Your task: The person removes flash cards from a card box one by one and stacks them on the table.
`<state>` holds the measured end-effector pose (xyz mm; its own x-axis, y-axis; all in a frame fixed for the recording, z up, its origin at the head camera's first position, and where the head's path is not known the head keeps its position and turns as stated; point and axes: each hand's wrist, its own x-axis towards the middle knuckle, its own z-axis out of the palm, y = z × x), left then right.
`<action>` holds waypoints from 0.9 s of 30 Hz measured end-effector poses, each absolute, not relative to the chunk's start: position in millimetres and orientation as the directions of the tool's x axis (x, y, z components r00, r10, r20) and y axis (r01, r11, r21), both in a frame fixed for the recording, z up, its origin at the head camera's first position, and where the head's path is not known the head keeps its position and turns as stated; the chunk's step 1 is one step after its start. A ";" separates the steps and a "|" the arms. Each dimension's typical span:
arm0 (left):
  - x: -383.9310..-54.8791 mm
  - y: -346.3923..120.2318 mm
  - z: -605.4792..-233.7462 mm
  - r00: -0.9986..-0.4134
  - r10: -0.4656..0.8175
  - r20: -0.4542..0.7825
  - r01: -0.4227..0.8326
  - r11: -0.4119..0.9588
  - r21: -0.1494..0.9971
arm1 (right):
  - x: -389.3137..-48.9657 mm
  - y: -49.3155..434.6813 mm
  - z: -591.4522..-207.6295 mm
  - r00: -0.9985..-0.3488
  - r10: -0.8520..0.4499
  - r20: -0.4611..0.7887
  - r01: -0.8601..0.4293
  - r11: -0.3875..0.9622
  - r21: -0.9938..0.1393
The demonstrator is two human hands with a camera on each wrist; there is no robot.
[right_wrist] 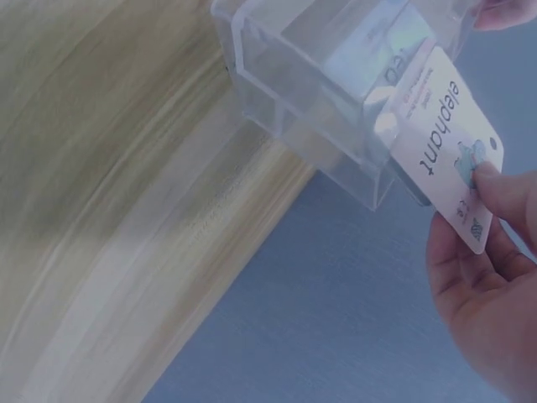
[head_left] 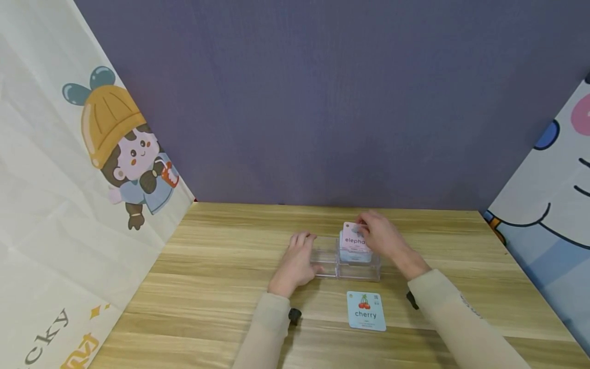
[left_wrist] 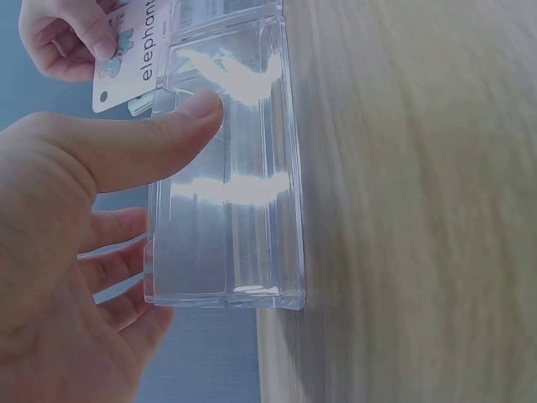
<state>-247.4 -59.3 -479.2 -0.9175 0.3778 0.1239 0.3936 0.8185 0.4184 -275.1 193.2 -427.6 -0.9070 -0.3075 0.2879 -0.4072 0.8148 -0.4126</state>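
Note:
A clear plastic box (head_left: 359,272) with compartments stands on the table. My left hand (head_left: 293,262) grips its left end, thumb on the near side and fingers round the far side. My right hand (head_left: 386,240) pinches a pink "elephant" flashcard (right_wrist: 432,117) by its upper edge, thumb on the printed face. The card's lower part is down in the box's back right compartment, in front of another card whose print is mostly hidden. In the left wrist view, the box's left section (left_wrist: 191,252) holds no cards.
A light blue "cherry" flashcard (head_left: 365,311) lies face up on the wooden table (head_left: 207,287), in front of the box. A plain blue-grey wall (head_left: 322,102) rises behind the table. Cartoon-printed sheets hang at the left and right.

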 end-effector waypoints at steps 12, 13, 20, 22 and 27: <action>-247.5 -57.6 -479.5 -0.917 0.378 0.125 0.395 0.828 0.397 | -274.8 195.1 -423.0 -0.897 -0.340 0.281 -0.431 0.811 -0.396; -247.5 -57.4 -479.6 -0.918 0.378 0.123 0.395 0.829 0.395 | -274.5 195.1 -422.4 -0.896 -0.342 0.282 -0.434 0.809 -0.396; -247.6 -56.8 -480.1 -0.920 0.375 0.118 0.389 0.831 0.397 | -271.1 195.4 -417.3 -0.895 -0.344 0.282 -0.438 0.797 -0.416; -247.4 -56.8 -480.0 -0.920 0.374 0.119 0.389 0.829 0.401 | -269.9 194.8 -414.9 -0.894 -0.346 0.284 -0.440 0.794 -0.419; -247.0 -56.6 -479.2 -0.920 0.374 0.114 0.387 0.829 0.402 | -266.8 194.2 -409.5 -0.894 -0.343 0.290 -0.441 0.791 -0.424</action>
<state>-247.0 -56.6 -479.2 -0.9203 0.3744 0.1139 0.3873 0.8295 0.4025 -266.8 194.2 -409.5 -0.8935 -0.3426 0.2903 -0.4410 0.7910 -0.4241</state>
